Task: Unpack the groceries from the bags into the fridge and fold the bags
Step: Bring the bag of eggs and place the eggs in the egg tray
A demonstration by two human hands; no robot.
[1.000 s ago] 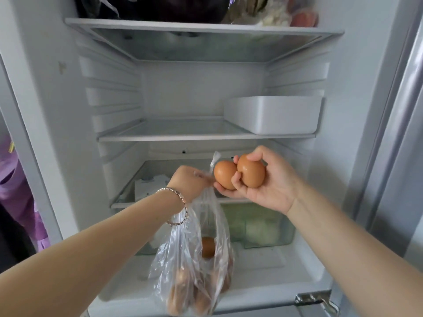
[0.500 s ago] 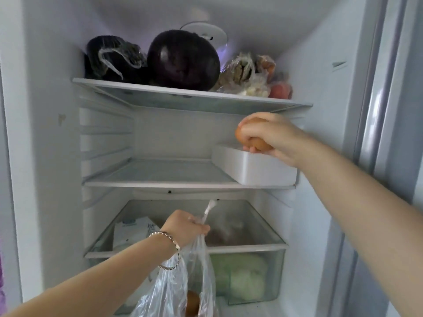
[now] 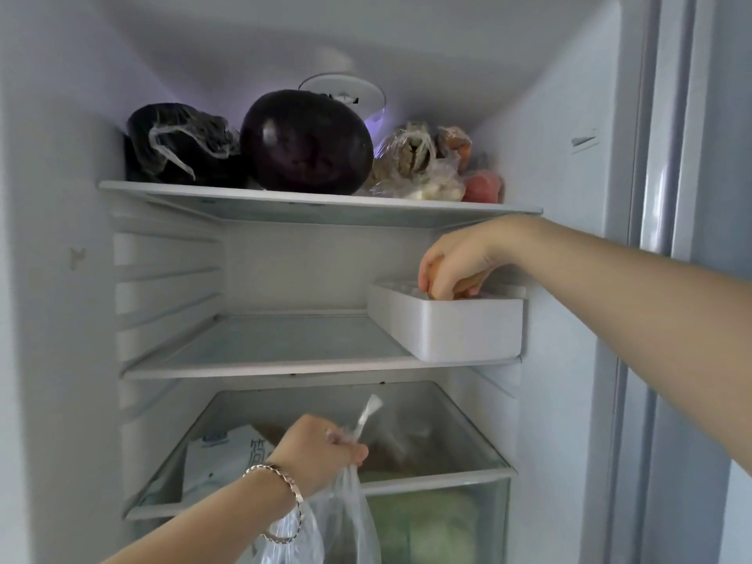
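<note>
You face the open fridge (image 3: 53, 278). Its top shelf (image 3: 317, 205) carries a wrapped dark vegetable (image 3: 179, 144) at the left, a round eggplant (image 3: 305, 142) in the middle and bagged food (image 3: 419, 164) at the right. The middle shelf (image 3: 264, 348) is bare glass at the left, and a white tray (image 3: 455, 327) sits against the right wall. Below it, the drawer (image 3: 439, 478) shows something green behind its clear front.

Low in view hangs the clear bag (image 3: 350, 519), in front of the drawer. Your left hand (image 3: 321, 449) grips its gathered neck, fingers curled tight round the plastic, and a twisted end sticks up above your knuckles.

Your right hand (image 3: 455, 258) reaches over the tray's rim, palm down, fingers curled round a brown egg (image 3: 468, 287) at the tray's opening. Only slivers of shell show between your fingers, so you cannot tell whether it holds more than one, or whether the egg touches the tray's inside. A silver bracelet (image 3: 285, 478) circles your left wrist.
</note>
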